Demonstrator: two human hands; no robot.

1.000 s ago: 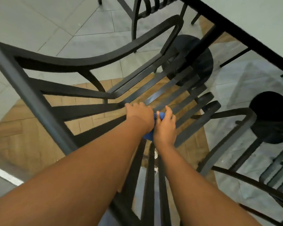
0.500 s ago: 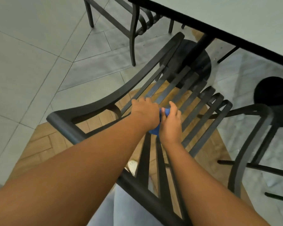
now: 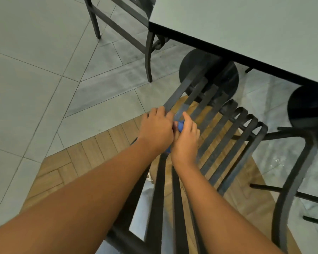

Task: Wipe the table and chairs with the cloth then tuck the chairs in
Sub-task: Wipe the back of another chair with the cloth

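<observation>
Both forearms stretched forward, left hand and right hand touching, fingers curled

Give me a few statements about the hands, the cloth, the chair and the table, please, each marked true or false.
1. Both hands are on the chair seat slats. True.
2. The cloth is red. False: it is blue, a small part showing between the hands.
3. The left hand lies flat on the table. False: it is down at the chair, its fingers over a slat.
4. The right hand holds the cloth. True.
5. The chair is tucked fully under the table. False: most of its seat lies outside the table's edge.
</observation>
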